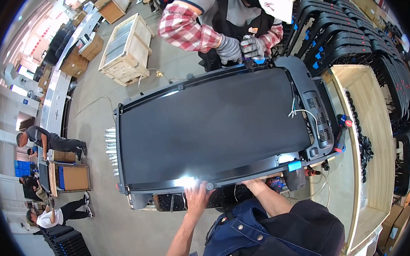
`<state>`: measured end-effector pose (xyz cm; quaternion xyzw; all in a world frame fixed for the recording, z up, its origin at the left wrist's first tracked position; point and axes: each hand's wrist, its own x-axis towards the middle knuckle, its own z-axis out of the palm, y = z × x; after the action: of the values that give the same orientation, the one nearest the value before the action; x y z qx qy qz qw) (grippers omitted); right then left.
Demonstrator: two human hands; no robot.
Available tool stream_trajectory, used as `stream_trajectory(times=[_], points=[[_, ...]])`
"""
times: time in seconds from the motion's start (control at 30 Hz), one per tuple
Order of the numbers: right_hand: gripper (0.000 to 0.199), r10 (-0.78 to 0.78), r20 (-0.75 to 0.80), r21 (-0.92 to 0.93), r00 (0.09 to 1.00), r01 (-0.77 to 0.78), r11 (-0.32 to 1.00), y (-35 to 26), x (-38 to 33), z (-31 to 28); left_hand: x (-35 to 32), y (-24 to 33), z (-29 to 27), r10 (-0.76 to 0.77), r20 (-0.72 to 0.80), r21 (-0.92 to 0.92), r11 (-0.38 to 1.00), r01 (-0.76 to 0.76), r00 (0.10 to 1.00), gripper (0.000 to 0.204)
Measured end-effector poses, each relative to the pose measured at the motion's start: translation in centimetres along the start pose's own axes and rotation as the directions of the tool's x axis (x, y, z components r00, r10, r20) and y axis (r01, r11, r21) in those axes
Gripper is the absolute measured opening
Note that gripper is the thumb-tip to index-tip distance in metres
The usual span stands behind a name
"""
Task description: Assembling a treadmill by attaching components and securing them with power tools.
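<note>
A black treadmill deck (214,124) lies flat in front of me, its dark belt facing up. My left hand (196,197) rests on the near side rail (164,186), fingers stretched over its edge beside a round grey cap (210,186). Farther right, my right hand (257,186) reaches under the same rail; its fingers are hidden there. A blue piece (294,166) sits on the rail's right end. Across the motor cover (315,113) runs a white cable (309,111) with loose ends. At the far rail a co-worker's gloved hands (240,49) are close together.
A red and black power tool (341,134) stands at the deck's right end, beside a long wooden crate (377,152). Stacked black frames (346,38) fill the far right. A wooden crate (127,48) stands at the far left. Other people (49,139) work at the left.
</note>
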<state>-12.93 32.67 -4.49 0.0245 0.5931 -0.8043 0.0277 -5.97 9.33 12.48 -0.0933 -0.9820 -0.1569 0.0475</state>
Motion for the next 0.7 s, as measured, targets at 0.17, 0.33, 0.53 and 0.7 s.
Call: stream_trajectory(times=[0.17, 0.33, 0.53, 0.7], points=[[0.039, -0.072, 0.078, 0.005, 0.994, 0.072, 0.997, -2.6, 0.9, 0.4, -1.0, -1.5, -0.8, 0.031, -0.158, 0.131, 0.991, -0.010, 0.987, 0.047], [0.039, -0.053, 0.185, 0.008, 0.981, 0.053, 0.999, -3.6, -2.1, 0.3, 0.0, -1.3, -6.2, 0.197, -0.181, 0.116, 0.977, -0.178, 0.964, 0.048], [0.040, 0.043, 0.425, 0.053, 0.904, -0.073, 0.996, -1.1, -4.1, 5.0, -0.3, 2.7, -23.1, 0.464, -0.420, 0.172, 0.884, -0.434, 0.780, 0.044], [0.040, 0.078, 0.756, 0.048, 0.650, -0.174, 0.984, 1.3, -0.4, 12.8, 0.5, 5.3, -33.1, 0.455, -0.375, 0.419, 0.861, -0.289, 0.808, 0.071]])
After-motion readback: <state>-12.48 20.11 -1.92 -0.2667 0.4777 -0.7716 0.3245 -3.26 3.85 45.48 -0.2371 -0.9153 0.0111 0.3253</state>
